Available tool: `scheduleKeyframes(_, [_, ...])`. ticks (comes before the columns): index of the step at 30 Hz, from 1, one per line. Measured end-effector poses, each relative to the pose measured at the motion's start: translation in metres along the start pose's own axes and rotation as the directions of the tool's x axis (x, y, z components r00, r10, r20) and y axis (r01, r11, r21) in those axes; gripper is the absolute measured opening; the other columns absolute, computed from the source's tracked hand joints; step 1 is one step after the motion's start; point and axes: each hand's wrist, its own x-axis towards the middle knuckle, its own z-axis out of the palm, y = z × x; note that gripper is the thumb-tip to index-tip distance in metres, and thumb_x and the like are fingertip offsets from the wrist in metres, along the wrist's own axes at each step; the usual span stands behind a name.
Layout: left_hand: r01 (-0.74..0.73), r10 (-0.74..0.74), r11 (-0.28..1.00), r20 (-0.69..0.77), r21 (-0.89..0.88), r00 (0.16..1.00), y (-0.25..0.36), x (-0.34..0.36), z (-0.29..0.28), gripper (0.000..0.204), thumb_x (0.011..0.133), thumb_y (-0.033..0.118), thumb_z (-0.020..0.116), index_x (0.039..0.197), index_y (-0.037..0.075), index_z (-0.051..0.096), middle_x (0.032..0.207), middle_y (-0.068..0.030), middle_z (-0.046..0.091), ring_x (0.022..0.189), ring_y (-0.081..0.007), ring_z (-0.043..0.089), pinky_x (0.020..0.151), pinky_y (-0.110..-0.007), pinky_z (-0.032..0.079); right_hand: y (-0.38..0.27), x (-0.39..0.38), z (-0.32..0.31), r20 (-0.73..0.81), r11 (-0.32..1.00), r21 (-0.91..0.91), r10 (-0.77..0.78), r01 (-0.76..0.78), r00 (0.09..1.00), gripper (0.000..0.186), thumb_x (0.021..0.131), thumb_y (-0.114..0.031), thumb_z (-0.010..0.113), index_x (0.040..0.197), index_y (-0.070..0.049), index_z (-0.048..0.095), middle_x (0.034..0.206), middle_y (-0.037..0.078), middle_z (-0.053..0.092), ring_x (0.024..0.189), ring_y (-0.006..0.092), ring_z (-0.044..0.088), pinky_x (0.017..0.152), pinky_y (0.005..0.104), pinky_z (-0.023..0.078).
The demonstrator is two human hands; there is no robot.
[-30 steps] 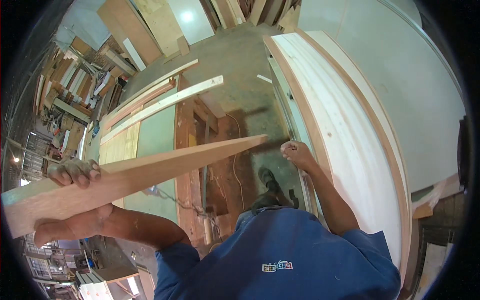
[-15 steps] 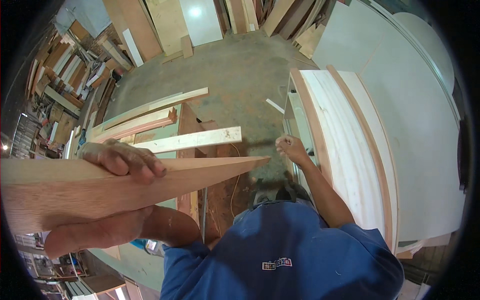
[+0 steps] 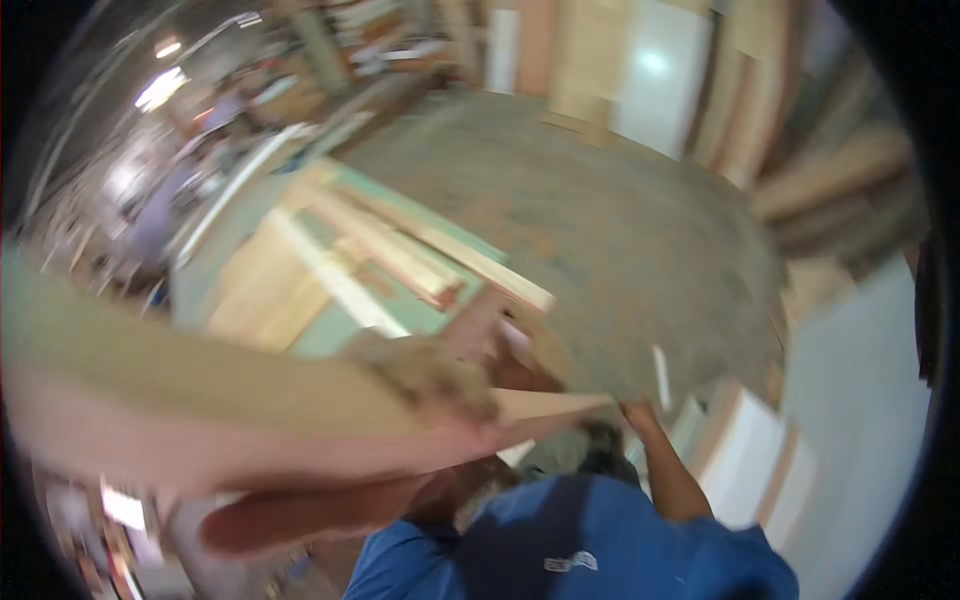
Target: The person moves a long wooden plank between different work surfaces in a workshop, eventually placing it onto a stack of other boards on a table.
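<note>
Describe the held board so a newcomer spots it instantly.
Find the blue shirt at the bottom edge. Just above, the left hand holds a tan board. Unlike the strips on the green table, it runs from the picture's left edge, narrowing toward the right hand.

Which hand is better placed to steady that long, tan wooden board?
Probably the left hand: it clasps the wooden board, while the right hand is by its far end, maybe touching.

Timber strips (image 3: 384,246) lie on a green-topped bench (image 3: 322,330), with tall panels (image 3: 655,90) standing beyond the grey floor (image 3: 610,230).
</note>
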Motion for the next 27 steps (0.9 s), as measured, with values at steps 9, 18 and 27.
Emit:
scheduleKeyframes(9, [-0.282,0.304,0.952,-0.275,0.116,0.912,-0.091,0.092,0.041,0.104,0.087,0.085,0.014,0.089,-0.01,0.057,0.065,-0.0209,0.058,0.057,-0.0313,0.065,0.053,-0.043,0.057,0.177,0.108,-0.038,0.691,-0.193,0.711,0.369,-0.676,0.621,0.01,0.088,-0.01,0.056,0.093,-0.001,0.059,0.076,0.012,0.059,0.058,0.0253,0.063,0.044,0.0351,0.049])
scheduleKeyframes(18, [-0.446,0.584,0.812,-0.524,0.377,0.62,-0.15,0.146,0.03,0.092,0.089,0.082,0.015,0.096,0.0,0.057,0.068,-0.0157,0.058,0.055,-0.0305,0.063,0.047,-0.048,0.055,0.271,0.208,-0.036,0.72,-0.244,0.694,0.274,-0.678,0.638,0.012,0.093,-0.018,0.055,0.09,-0.007,0.056,0.071,0.008,0.054,0.053,0.0188,0.057,0.049,0.0332,0.054])
scheduleKeyframes(27, [-0.446,0.66,0.743,-0.655,0.498,0.368,-0.242,0.247,-0.01,0.078,0.092,0.078,0.024,0.099,0.006,0.052,0.07,-0.0114,0.053,0.054,-0.0269,0.058,0.048,-0.046,0.051,0.413,0.372,-0.058,0.646,-0.146,0.757,0.314,-0.637,0.695,0.023,0.092,-0.022,0.059,0.095,0.001,0.058,0.083,0.012,0.06,0.069,0.0259,0.067,0.056,0.0368,0.059])
